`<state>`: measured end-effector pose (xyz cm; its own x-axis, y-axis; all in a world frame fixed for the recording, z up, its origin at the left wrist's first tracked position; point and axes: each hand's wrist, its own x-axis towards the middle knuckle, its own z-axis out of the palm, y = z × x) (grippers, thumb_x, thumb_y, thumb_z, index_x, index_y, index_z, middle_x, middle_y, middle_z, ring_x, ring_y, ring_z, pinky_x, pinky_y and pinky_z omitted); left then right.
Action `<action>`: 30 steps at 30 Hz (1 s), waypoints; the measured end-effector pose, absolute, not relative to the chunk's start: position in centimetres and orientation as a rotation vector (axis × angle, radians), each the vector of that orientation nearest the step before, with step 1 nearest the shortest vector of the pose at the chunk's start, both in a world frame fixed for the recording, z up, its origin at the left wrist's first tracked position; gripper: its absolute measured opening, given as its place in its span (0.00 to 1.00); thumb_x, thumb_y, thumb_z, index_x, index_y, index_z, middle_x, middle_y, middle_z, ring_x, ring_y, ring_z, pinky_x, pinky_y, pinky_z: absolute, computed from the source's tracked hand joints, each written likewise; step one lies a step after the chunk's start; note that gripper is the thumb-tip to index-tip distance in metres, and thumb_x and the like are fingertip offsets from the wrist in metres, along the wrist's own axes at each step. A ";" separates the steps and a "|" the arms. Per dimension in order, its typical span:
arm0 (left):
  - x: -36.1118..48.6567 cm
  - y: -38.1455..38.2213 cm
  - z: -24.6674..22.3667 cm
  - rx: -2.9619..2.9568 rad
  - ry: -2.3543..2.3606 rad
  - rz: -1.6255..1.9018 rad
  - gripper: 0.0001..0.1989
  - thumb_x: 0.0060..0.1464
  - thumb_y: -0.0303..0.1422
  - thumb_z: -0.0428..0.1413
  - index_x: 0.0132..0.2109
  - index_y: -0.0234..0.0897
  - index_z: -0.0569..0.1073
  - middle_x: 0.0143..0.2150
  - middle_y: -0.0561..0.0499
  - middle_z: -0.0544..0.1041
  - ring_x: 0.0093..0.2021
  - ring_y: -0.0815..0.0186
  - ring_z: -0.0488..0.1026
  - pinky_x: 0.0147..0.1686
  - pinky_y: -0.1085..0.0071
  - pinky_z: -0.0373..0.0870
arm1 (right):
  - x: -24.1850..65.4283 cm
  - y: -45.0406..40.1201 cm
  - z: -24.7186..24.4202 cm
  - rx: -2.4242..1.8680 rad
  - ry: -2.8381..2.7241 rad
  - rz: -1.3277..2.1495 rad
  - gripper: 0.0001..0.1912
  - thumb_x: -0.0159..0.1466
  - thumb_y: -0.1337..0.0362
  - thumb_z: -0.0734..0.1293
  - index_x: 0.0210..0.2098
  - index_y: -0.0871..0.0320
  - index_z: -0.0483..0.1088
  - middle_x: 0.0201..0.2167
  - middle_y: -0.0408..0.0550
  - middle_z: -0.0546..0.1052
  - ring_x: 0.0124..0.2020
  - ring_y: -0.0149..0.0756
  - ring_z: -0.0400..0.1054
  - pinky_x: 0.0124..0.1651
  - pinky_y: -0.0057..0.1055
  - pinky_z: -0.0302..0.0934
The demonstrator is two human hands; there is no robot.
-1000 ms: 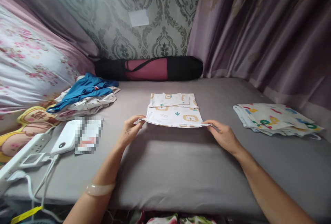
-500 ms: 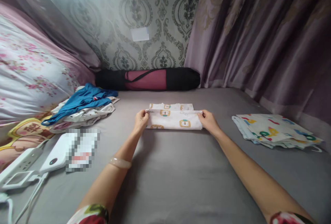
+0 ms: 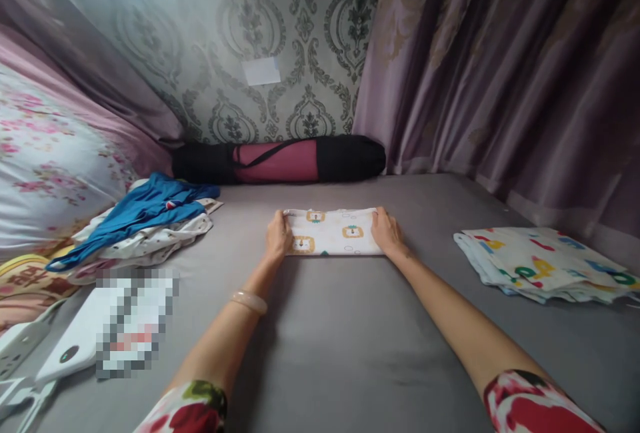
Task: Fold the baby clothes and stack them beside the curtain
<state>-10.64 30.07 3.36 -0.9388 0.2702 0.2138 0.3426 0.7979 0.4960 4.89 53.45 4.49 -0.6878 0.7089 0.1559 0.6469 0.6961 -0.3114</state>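
Note:
A white cloth garment [image 3: 333,233] printed with yellow lion faces lies folded into a narrow strip on the grey bed sheet [image 3: 340,326]. At its left end, my left hand [image 3: 279,233] grips the edge with closed fingers. My right hand [image 3: 387,230] pinches the upper right corner. Both thumbs are mostly hidden, and I cannot tell exactly what kind of garment it is.
Left are rumpled clothes with a blue garment [image 3: 155,210] on top, a white power bank [image 3: 83,326] and a power strip [image 3: 23,346] with cables. A folded stack of printed clothes [image 3: 540,263] lies right. A black and maroon bag [image 3: 280,160] lies along the wall.
The upper layer has been folded away from me, covering the strip that showed behind it. Both hands moved with it, the right one slightly inward. The view has shifted a little.

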 end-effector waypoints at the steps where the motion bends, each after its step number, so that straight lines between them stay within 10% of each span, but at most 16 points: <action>1: -10.8 30.2 3.4 -0.503 -2.854 -0.789 0.13 0.66 0.34 0.39 0.47 0.40 0.68 0.42 0.43 0.78 0.41 0.59 0.75 0.33 0.70 0.61 | 4.7 53.6 4.5 -1.069 -2.652 0.315 0.18 0.73 0.60 0.50 0.53 0.58 0.64 0.46 0.57 0.77 0.44 0.44 0.73 0.41 0.33 0.60; 30: -12.7 31.6 2.4 -0.365 -2.978 -0.547 0.16 0.67 0.38 0.40 0.49 0.34 0.67 0.46 0.34 0.77 0.45 0.51 0.77 0.39 0.64 0.67 | 2.5 54.8 4.0 -1.271 -2.678 0.341 0.20 0.71 0.58 0.55 0.52 0.64 0.68 0.45 0.66 0.77 0.50 0.49 0.72 0.49 0.40 0.62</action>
